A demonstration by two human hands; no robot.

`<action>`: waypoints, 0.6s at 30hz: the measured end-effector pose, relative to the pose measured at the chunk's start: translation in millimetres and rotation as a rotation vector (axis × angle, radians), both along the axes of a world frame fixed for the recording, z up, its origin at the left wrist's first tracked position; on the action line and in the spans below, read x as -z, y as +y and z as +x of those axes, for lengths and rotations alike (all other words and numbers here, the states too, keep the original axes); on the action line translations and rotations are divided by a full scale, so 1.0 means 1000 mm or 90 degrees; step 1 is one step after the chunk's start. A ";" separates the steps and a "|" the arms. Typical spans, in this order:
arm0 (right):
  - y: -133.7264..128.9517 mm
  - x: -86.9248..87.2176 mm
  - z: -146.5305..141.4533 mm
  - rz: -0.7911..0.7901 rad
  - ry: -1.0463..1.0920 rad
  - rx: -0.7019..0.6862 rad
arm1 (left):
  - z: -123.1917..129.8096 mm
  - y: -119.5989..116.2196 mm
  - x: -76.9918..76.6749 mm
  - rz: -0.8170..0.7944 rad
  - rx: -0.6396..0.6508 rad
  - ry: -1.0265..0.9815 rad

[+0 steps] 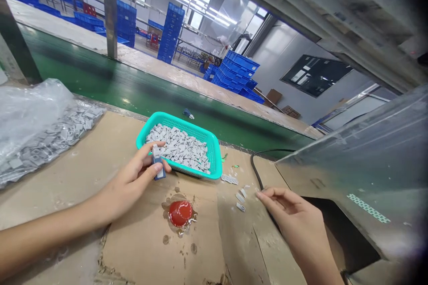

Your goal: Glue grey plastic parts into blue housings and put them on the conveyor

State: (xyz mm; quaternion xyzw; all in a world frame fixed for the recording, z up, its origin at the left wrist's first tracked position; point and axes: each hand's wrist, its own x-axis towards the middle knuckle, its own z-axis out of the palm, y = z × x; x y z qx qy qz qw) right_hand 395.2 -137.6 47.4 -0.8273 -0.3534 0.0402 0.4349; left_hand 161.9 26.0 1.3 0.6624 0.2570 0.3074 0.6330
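My left hand (138,171) is closed on a small blue and grey part (159,169), held upright at the near left rim of a turquoise basket (219,156). Many small light-grey pieces (177,147) fill the basket. To the right, my right hand (287,209) has thumb and index fingertip pressed together; whatever may be between them is too small to make out. Just left of those fingertips, several loose grey pieces (240,207) lie on the table. A red cup-like object (180,213) sits in a wet patch on the cardboard.
A clear plastic bag (36,120) of grey pieces lies at the left. Behind the basket runs a green conveyor belt (140,93) carrying a small blue part (188,113). A black cable (256,169) crosses the table near a metal panel (368,156) at the right.
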 end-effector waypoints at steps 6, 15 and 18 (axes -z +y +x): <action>0.015 -0.008 -0.018 0.038 -0.080 -0.128 | -0.002 0.010 -0.012 0.054 0.029 -0.018; 0.040 -0.010 -0.022 0.105 0.090 -0.222 | -0.014 0.103 -0.055 0.487 -0.131 0.435; 0.049 -0.009 -0.020 0.114 0.095 -0.256 | -0.009 0.161 -0.048 0.521 -0.185 0.631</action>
